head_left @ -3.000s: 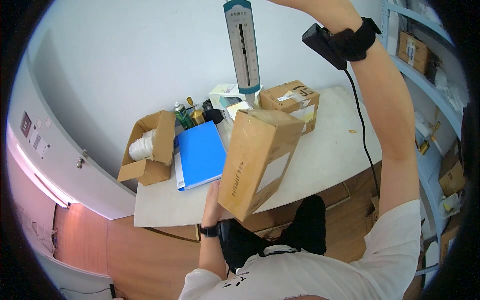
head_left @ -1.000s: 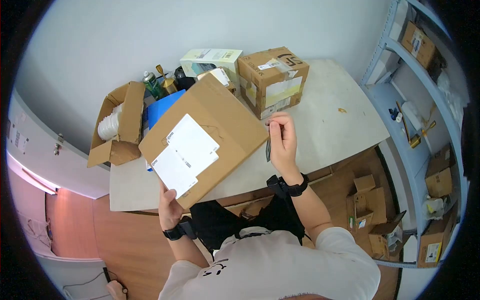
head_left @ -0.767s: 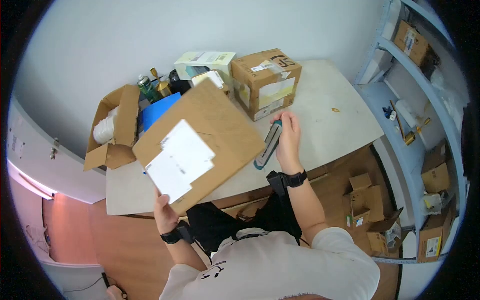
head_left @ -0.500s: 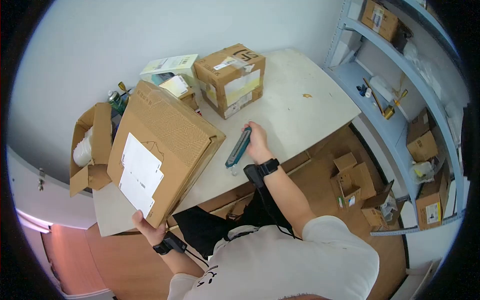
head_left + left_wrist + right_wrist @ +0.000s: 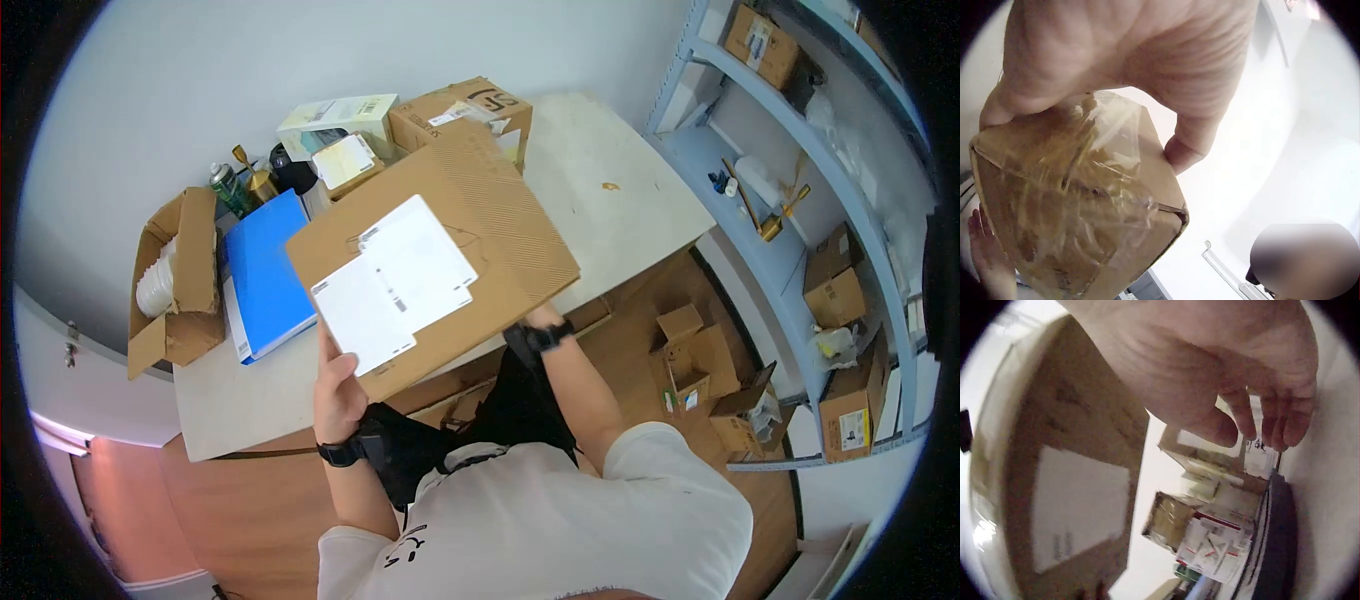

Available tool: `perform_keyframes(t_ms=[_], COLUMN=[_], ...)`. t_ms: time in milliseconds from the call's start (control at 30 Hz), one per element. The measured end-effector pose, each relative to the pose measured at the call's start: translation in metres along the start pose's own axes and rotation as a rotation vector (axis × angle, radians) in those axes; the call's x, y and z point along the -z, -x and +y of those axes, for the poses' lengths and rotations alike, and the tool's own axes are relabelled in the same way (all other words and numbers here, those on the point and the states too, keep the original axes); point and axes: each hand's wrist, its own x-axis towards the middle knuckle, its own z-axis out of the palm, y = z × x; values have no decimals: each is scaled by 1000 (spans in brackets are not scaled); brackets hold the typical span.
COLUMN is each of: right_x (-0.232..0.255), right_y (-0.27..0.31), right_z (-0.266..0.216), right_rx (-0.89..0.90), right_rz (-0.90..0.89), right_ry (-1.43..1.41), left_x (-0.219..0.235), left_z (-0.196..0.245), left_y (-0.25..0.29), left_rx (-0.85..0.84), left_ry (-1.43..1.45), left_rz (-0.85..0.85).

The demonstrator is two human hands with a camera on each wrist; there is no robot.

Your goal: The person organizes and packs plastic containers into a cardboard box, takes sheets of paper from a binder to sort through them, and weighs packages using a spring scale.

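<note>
The person's left hand [image 5: 340, 395] grips the lower left corner of a large cardboard box [image 5: 500, 215], thumb on its white-labelled face; the box is tilted above the table. In the left wrist view that hand [image 5: 1129, 56] straddles the taped end of the box [image 5: 1079, 187]. The right hand [image 5: 545, 318] is partly hidden behind the box's lower right edge. In the right wrist view its fingers [image 5: 1282, 428] hang loosely bent, thumb apart, just above the end of the dark blue-grey spring scale [image 5: 1279, 531]; no grip on it shows. The box [image 5: 1079, 500] is beside this hand.
On the table [image 5: 610, 225] are a blue binder [image 5: 270, 275], an open box with a white roll [image 5: 190, 300], a green can [image 5: 232, 190], a brass item [image 5: 262, 185] and several boxes at the back. Metal shelves [image 5: 770, 235] stand right; open cartons [image 5: 700, 360] lie on the floor.
The large box has come down from upright hanging beneath the scale and now has its labelled face turned up. The right hand came down with the scale and has moved behind the box.
</note>
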Motion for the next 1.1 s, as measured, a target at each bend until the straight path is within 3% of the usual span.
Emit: perform_keyframes(t_ms=[133, 200, 333, 400, 433, 500, 567, 633, 700, 833, 900, 933, 1000, 1033, 1100], right_x=[46, 89, 56, 48, 47, 44, 41, 46, 66, 106, 121, 121, 121, 121, 124], right_y=[52, 78, 140, 153, 155, 154, 151, 148, 132, 82, 45, 24, -19, -41, -85], right_z=[-33, -38, -71, -69, -72, -78, -97, -120, -145, -200, -217, -221, -225, -223, -215], right_rx=[-120, -266, -169, 34, 25, 97, 138, 285, 449, 592, 648, 649, 648, 651, 647], right_rz=[-179, -504, -482, -285, -284, 165, 214, 436, 508, 557, 561, 563, 532, 536, 518], right_ry=[-186, -472, -515, -431, -431, 44, 6, 112, 259, 882, 1204, 1201, 1509, 1510, 1518], left_x=[-27, -48, -103, -126, -138, -160, -164, -162, -152, -113, -92, -81, -58, -49, -33], left_z=[-10, -20, -80, -121, -133, -143, -158, -152, -140, -116, -100, -93, -82, -75, -60], left_y=[-19, -28, -35, -33, -29, -22, -27, -35, -36, -40, -47, -53, -65, -69, -75], left_rx=[-13, -15, 77, 65, 40, 47, 33, 286, 336, 196, 87, 86, -83, -85, -144], left_ry=[-21, 4, 8, -99, -175, -230, -151, -113, -236, -282, -242, -245, -361, -360, -405], left_rz=[-49, -105, -40, -78, -123, -191, -224, -424, -413, -475, -326, -328, -126, -130, 43])
